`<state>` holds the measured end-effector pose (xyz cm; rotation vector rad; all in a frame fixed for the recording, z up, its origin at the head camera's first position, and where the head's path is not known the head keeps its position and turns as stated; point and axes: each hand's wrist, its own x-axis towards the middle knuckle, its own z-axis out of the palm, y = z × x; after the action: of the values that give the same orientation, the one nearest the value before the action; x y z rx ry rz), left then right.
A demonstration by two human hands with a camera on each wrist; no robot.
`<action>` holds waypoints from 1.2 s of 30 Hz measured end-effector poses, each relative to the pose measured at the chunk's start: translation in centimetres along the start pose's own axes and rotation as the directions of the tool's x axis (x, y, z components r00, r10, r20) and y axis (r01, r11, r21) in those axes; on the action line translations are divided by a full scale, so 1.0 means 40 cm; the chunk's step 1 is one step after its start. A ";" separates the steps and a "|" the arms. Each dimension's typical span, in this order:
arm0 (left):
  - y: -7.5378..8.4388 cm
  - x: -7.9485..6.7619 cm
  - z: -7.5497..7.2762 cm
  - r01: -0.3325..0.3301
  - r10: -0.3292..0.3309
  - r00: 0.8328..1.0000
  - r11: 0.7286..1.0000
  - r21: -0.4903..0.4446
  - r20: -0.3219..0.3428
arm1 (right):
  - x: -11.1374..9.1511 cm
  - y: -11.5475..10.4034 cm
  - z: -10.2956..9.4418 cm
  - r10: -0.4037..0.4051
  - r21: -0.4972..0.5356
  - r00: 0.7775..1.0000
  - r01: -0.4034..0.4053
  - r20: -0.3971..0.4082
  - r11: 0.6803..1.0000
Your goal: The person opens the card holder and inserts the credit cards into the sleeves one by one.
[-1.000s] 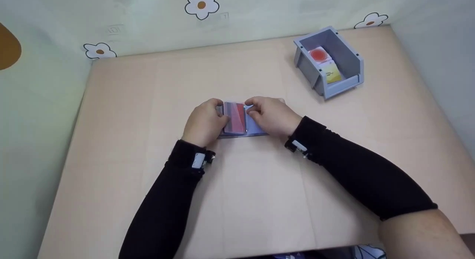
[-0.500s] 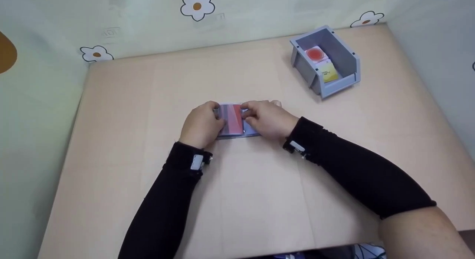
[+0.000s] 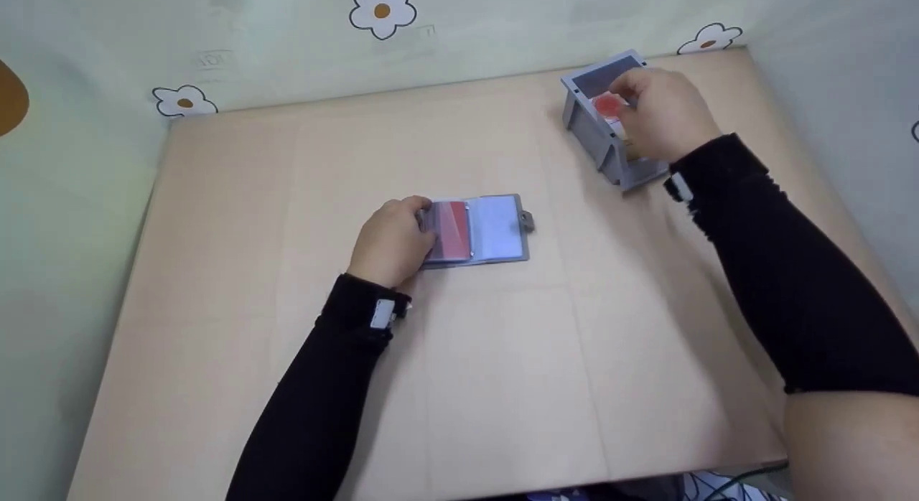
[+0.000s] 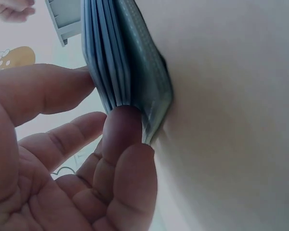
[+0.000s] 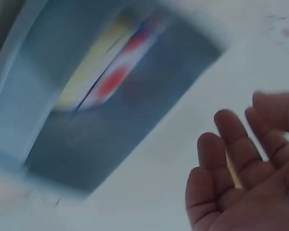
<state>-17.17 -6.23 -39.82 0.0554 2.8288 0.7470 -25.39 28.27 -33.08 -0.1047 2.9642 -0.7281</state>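
A small card holder point(image 3: 500, 228) lies spread open on the table, a red-and-grey card point(image 3: 454, 230) in its left sleeve and a pale blue page on the right. My left hand point(image 3: 391, 241) grips its left edge; in the left wrist view the thumb and fingers pinch a stack of sleeves point(image 4: 106, 57) above the cover. Over the grey bin point(image 3: 592, 138) hovers my right hand point(image 3: 666, 113), holding nothing. In the right wrist view its fingers point(image 5: 236, 149) are loosely bent, apart from the cards point(image 5: 111, 84) in the bin, which look blurred.
The bin stands at the back right of the table point(image 3: 344, 164), near the flower-patterned back wall point(image 3: 287, 41). A pale side wall point(image 3: 833, 128) rises on the right. Cables point(image 3: 747, 479) show below the table's front edge.
My right hand has left the card holder and moved right and away to the bin, uncovering the right page and the clasp. The left hand keeps its grip on the left edge.
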 end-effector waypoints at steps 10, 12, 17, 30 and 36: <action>-0.002 0.000 0.003 -0.009 0.009 1.000 1.000 0.017 0.001 | 0.077 0.119 0.022 -0.152 -0.493 0.967 0.237 0.207 0.837; -0.001 -0.001 0.004 -0.010 0.010 1.000 1.000 0.014 0.003 | 0.079 0.121 0.028 -0.158 -0.509 0.963 0.250 0.218 0.824; -0.002 0.001 0.003 -0.023 0.023 1.000 1.000 0.009 -0.003 | 0.083 0.118 0.036 -0.158 -0.525 0.960 0.259 0.230 0.811; -0.005 0.001 0.003 -0.016 0.016 1.000 1.000 0.007 -0.008 | 0.105 0.085 0.030 -0.084 -0.551 0.950 0.244 0.300 0.798; -0.004 -0.001 0.002 -0.014 0.014 1.000 1.000 0.010 -0.002 | 0.112 0.080 0.028 -0.035 -0.564 0.940 0.234 0.341 0.792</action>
<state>-17.10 -6.33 -39.94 0.0755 2.8365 0.7366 -29.88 30.20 -35.87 -0.4368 2.7630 0.2415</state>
